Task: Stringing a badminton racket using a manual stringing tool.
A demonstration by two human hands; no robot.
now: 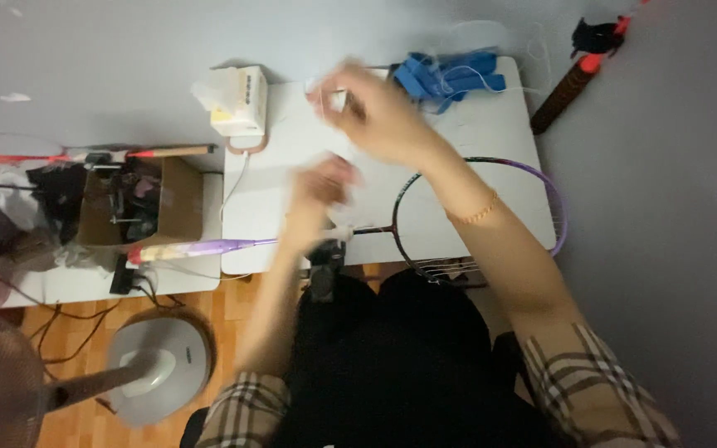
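Hovering blurred above a badminton racket, both hands: left hand, right hand.

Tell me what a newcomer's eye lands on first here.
Two blurred hands over a white table: the right hand raised near the far edge, the left hand lower, by the shaft of a purple badminton racket lying across the near edge. A blue cloth sits at the far side, and a grey fan base stands on the wooden floor.

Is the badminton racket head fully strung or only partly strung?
Partly strung: the racket head shows strings only near its lower rim, the rest of the hoop open over the white table.
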